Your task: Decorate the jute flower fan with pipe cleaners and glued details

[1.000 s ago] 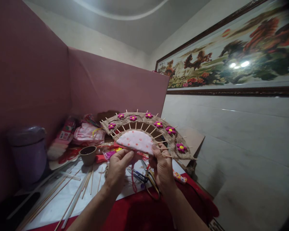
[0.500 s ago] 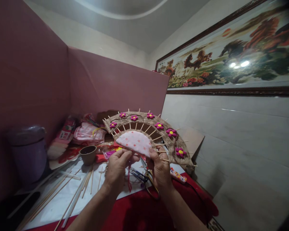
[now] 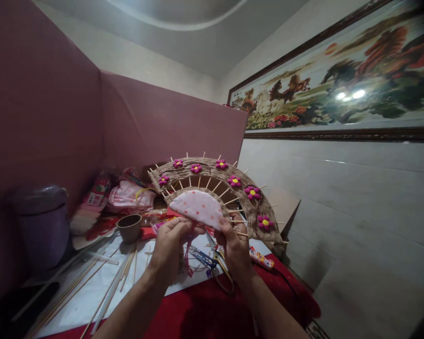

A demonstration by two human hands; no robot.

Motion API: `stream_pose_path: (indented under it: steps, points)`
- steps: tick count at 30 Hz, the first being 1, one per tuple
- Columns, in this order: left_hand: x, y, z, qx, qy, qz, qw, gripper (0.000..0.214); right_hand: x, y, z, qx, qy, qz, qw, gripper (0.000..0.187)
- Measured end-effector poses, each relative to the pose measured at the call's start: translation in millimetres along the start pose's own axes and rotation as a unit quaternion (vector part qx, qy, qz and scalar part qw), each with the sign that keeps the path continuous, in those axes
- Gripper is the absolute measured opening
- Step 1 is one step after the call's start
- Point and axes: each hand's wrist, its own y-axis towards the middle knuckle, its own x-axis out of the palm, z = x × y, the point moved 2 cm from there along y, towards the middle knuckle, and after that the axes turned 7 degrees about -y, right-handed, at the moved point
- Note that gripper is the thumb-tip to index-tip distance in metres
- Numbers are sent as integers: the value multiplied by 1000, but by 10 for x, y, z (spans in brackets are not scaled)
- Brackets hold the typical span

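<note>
A half-round brown twine fan [image 3: 208, 165], woven over thin pale wooden ribs, is held up above a red-covered worktop [image 3: 176, 315] partly spread with a white sheet [image 3: 83, 296]. Seven magenta flowers [image 3: 252, 192] with yellow centres dot the fan's outer band; a pale pink cloth half-disc [image 3: 198, 207] with red spots fills its inner part. The left hand [image 3: 170, 242] pinches the fan's lower edge, a thin reddish cord [image 3: 190, 267] dangling beside it. The right hand [image 3: 235, 247] grips the fan's lower right part, thumb against the front. Below the fan lie blue-handled snips [image 3: 204, 257] and gold-handled scissors [image 3: 223, 266]. Left of the fan stands a small brown cup [image 3: 129, 230], and loose thin wooden sticks [image 3: 127, 268] lie below and left of the fan
</note>
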Motion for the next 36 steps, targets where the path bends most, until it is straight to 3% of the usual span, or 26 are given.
stream_pose_path:
  steps: [5,8,11,15,21,24,27,36]
  points:
    - [-57,27,19,0,5,-34,999,24,11,77,-140,25,76,-8,997,22]
    - [-92,68,121,32,-60,-42,997,29,-53,159,-190,26,74,-37,996,24]
    - [-113,121,215,11,-124,-58,990,29,-104,255,-223,19,56,-78,995,23]
    - [-129,194,260,-15,-106,-74,991,22,-117,381,-242,22,29,-125,992,21]
    - [-89,291,344,69,-91,-42,993,28,-100,378,-114,25,-53,-168,984,42]
    - [-39,332,411,119,-95,-54,987,32,-18,292,-65,16,-118,-203,972,34]
    - [11,375,449,135,-98,-64,984,30,87,249,-52,8,-131,-193,972,24]
    - [77,550,421,119,-100,-86,984,22,274,372,12,5,-22,-114,993,6]
